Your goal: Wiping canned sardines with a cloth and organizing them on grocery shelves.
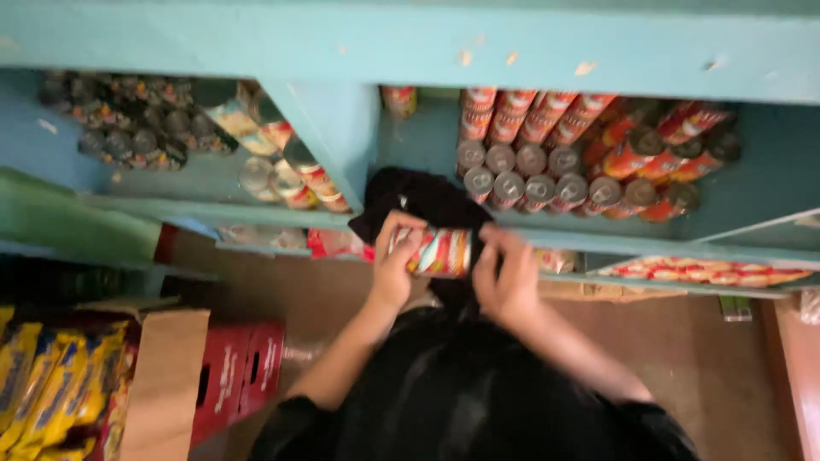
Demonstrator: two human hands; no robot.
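You hold a small cylindrical tin can with a red, white and green label (438,252) lying sideways between both hands, your left hand (395,266) wrapped round its left end and your right hand (507,277) clasping its right end, fingers of both curled over the top. Just behind the can, touching your fingertips, sits a black cloth (418,198), bunched on the edge of the pale blue painted wooden shelf (342,137). Up and to the right of your grip lie rows of like cans with grey metal lids (534,183), stacked on their sides. Down and well to the left stand a red cardboard box (235,376) and, blurred, what seem to be yellow packets (47,384)
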